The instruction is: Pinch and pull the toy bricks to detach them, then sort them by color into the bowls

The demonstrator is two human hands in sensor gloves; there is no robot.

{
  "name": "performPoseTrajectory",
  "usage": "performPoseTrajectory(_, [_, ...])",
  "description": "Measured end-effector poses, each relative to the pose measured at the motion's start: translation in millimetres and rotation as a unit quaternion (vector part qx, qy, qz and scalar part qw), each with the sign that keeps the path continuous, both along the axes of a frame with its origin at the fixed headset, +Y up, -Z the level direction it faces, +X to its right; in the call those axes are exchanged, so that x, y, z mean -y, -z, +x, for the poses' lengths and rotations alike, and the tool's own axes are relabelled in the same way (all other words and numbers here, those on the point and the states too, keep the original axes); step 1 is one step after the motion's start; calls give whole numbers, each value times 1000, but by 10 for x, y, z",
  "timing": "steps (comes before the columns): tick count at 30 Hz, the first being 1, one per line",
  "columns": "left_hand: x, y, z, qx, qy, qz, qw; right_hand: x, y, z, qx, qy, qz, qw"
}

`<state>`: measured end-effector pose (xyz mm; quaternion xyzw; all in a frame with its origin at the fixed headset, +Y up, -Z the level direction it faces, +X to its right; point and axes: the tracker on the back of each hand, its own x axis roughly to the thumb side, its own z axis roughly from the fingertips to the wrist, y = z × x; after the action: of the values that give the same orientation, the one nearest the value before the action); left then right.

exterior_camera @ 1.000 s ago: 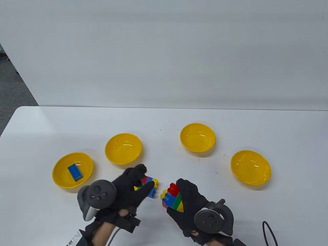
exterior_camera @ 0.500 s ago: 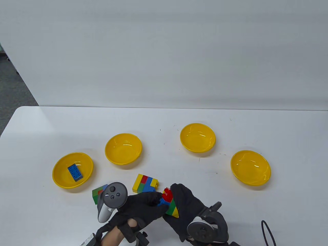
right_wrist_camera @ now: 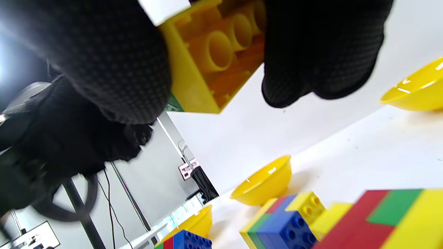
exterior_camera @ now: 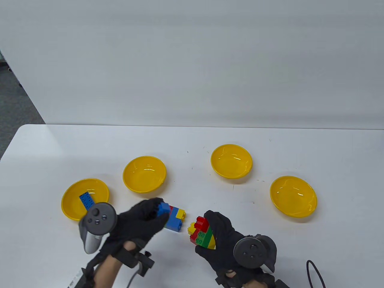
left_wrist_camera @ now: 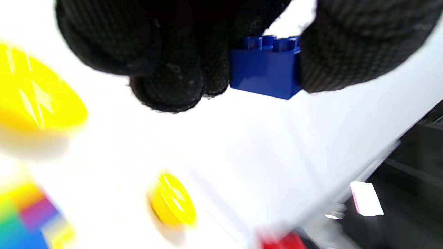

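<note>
Pinching a blue brick (left_wrist_camera: 264,71) (plainest from its wrist), left hand (exterior_camera: 141,220); right hand (exterior_camera: 220,237) seemingly grips a brick cluster (exterior_camera: 202,232).

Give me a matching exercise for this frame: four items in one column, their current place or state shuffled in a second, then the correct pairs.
Items
1. small blue brick
2. long blue brick
3. brick cluster
4. far-right bowl

States
A. lying in the far-left bowl
B. empty
C. pinched by the left hand
D. gripped in the right hand

Pairs: 1-C, 2-A, 3-D, 4-B
</note>
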<state>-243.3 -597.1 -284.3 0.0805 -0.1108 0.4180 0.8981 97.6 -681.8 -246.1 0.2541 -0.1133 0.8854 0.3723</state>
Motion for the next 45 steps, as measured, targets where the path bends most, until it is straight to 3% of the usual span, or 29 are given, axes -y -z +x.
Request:
performPoseTrajectory(3, [-341,96,-372,-107,106,29,988,4,32,-8,-4,-13,-3,1000])
performPoseTrajectory(6, [-369,275,-690,-174,185,-4,967,9,36,-40,-10,-29,-3,1000])
performPoseTrajectory(8, [-227,397,-843,-205,220,-34,953,13,25,-57,-12,-44,-3,999])
performPoseTrajectory(12, [305,636,-1116,-250,299,-125,913,25,27,-85,-17,-72,-14,997])
performPoseTrajectory(15, [616,728,-1237,-265,314,-168,896,35,38,-85,-16,-75,-17,997])
performPoseTrajectory(18, [771,773,-1314,-274,305,-183,894,62,50,-78,-18,-80,-21,996])
performPoseTrajectory(22, [808,789,-1375,-289,324,-189,881,96,68,-77,-15,-92,-24,995])
performPoseTrajectory(29, [591,682,-1368,-303,290,-154,894,81,62,-70,-9,-95,-12,995])
performPoseTrajectory(35, [193,548,-954,-252,256,-70,931,35,23,-76,-6,-100,11,995])
performPoseTrajectory(40, [-104,327,-292,-133,164,6,977,-3,-29,-86,-10,-103,37,994])
performPoseTrajectory(43, [-68,171,147,-28,58,32,997,-23,-36,-89,-9,-92,43,995])
performPoseTrajectory(45, [35,102,424,34,19,19,999,-23,-43,-85,-7,-88,50,995])
